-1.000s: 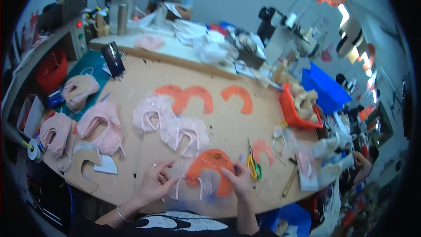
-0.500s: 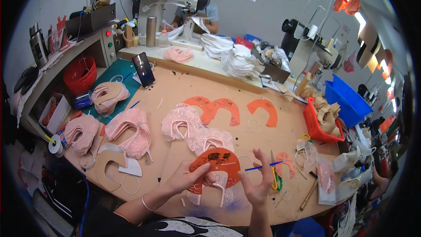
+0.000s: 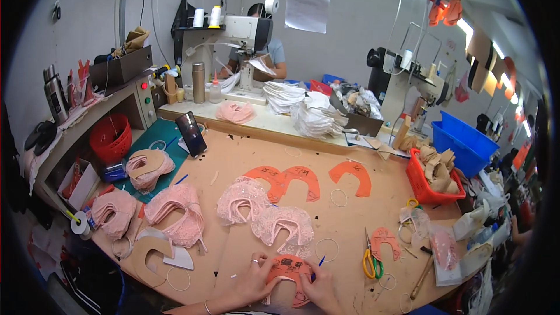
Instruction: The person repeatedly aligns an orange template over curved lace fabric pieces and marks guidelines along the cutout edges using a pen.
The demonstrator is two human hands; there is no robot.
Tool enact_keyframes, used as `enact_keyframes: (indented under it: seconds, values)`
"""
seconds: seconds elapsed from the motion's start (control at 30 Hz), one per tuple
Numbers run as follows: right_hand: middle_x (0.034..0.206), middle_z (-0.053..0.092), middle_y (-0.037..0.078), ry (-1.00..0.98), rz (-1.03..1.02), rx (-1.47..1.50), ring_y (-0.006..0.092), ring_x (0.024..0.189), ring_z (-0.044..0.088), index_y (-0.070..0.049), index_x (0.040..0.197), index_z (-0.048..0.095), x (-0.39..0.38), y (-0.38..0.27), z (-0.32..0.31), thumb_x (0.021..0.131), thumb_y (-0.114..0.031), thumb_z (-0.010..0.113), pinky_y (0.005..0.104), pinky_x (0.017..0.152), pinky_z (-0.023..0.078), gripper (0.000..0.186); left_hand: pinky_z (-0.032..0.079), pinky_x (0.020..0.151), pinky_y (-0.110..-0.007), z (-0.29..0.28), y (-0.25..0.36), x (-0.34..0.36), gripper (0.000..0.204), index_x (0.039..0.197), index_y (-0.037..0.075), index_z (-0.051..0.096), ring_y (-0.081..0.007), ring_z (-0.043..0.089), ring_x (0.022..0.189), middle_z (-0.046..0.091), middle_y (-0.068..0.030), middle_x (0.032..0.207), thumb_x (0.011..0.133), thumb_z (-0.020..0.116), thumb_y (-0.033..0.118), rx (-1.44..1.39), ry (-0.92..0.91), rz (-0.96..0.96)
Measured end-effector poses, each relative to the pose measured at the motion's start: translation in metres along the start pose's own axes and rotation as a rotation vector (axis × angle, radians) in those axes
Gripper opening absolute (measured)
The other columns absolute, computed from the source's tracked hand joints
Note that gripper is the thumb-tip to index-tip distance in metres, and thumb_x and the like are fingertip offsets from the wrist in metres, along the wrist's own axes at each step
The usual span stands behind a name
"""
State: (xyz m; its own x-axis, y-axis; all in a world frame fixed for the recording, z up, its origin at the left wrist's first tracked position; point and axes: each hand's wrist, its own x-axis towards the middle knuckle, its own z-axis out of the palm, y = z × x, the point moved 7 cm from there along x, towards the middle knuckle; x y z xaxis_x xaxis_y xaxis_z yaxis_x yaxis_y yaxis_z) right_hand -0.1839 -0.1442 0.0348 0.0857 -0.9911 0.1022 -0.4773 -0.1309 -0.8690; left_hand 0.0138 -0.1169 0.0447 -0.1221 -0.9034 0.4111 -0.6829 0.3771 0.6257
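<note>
An orange horseshoe-shaped template point(image 3: 290, 264) with dark marks lies at the near edge of the table, a pink lace piece partly showing under it. My left hand point(image 3: 258, 280) grips its left side, fingers on top and thumb along the inner curve. On the right side, my right hand point(image 3: 321, 290) presses against the template and holds a blue pen point(image 3: 321, 261), its tip end hidden. Just beyond lie two pink lace horseshoe pieces, a nearer one point(image 3: 283, 226) and a farther one point(image 3: 240, 199). Several more orange templates point(image 3: 352, 176) rest behind them.
Stacks of pink lace pieces point(image 3: 177, 213) and a beige horseshoe board point(image 3: 144, 261) are at left. Scissors point(image 3: 371, 261), a hammer point(image 3: 424, 274) and a red basket point(image 3: 434, 191) stand right. A phone point(image 3: 191, 134) leans at the back; a person sits behind a sewing machine point(image 3: 248, 35).
The template has gone from being held up, tilted, to lying lower near the table edge. My right hand has come in from the right onto it with the pen. The view has tilted upward.
</note>
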Motion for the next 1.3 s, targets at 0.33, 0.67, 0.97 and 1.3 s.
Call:
enact_keyframes:
  seconds: [0.33, 0.67, 0.97, 1.3]
  values:
    - [0.112, 0.071, 0.01, 0.128, -0.363, -0.317, 0.0256, 0.08, 0.063, -0.007, 0.114, 0.073, -0.021, -0.007, 0.007, 0.077, -0.019, 0.077, 0.0332, 0.071, 0.054, 0.039, 0.053, 0.062, -0.038, 0.01, -0.002, -0.016, 0.018, 0.099, 0.009, 0.068, -0.0295, 0.061, 0.072, 0.058, -0.0133, 0.11, 0.088, 0.07, 0.023, 0.027, -0.093, -0.105]
    - [0.096, 0.07, 0.011, 0.117, -0.311, -0.508, 0.0259, 0.07, 0.056, -0.009, 0.123, 0.068, -0.027, -0.01, 0.013, 0.077, -0.02, 0.081, 0.0336, 0.065, 0.05, 0.049, 0.05, 0.062, -0.038, 0.005, -0.001, -0.012, 0.018, 0.1, 0.009, 0.068, -0.0301, 0.059, 0.076, 0.057, -0.0143, 0.103, 0.083, 0.07, 0.016, -0.041, -0.057, -0.11]
    - [0.119, 0.073, 0.009, 0.164, -0.241, -0.445, 0.0229, 0.084, 0.061, -0.003, 0.133, 0.059, -0.026, -0.013, 0.011, 0.074, -0.01, 0.082, 0.0305, 0.081, 0.05, 0.063, 0.047, 0.058, -0.028, 0.008, -0.001, -0.006, 0.015, 0.094, 0.006, 0.075, -0.017, 0.055, 0.068, 0.059, -0.01, 0.109, 0.079, 0.077, 0.006, -0.058, -0.036, -0.134]
    - [0.125, 0.071, 0.009, 0.081, -0.228, -0.306, 0.0188, 0.084, 0.062, -0.003, 0.138, 0.05, -0.024, -0.006, 0.011, 0.074, -0.006, 0.081, 0.0276, 0.081, 0.049, 0.071, 0.046, 0.054, -0.028, 0.007, 0.005, -0.013, 0.014, 0.092, 0.011, 0.076, -0.0172, 0.058, 0.069, 0.059, -0.008, 0.106, 0.078, 0.077, 0.012, 0.08, -0.042, -0.141]
